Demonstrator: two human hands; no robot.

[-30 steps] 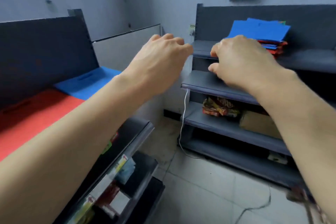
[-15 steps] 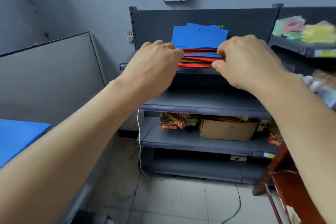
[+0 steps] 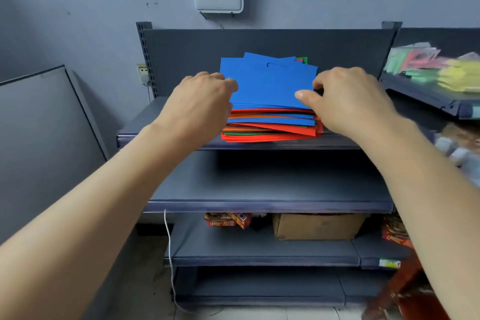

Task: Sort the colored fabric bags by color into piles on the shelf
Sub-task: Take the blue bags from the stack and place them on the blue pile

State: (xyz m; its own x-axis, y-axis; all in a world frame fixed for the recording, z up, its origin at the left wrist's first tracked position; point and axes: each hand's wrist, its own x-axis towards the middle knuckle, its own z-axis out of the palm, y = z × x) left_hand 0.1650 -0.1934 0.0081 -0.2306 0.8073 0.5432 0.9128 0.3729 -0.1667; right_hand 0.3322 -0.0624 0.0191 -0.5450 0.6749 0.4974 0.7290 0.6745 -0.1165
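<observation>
A mixed stack (image 3: 270,127) sits in the middle of the top shelf (image 3: 337,141), with blue bags (image 3: 267,83) on top and red, orange and green ones beneath. The left hand (image 3: 200,104) curls its fingers (image 3: 228,86) round the left edge of the blue bags. The right hand (image 3: 348,101) pinches their near right corner, thumb on top and fingers curled at the right edge.

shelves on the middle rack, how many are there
4: the top shelf holding the bag stack, the second shelf right below, the third shelf with the cardboard box, the bottom shelf near the floor. None seems hidden.
</observation>
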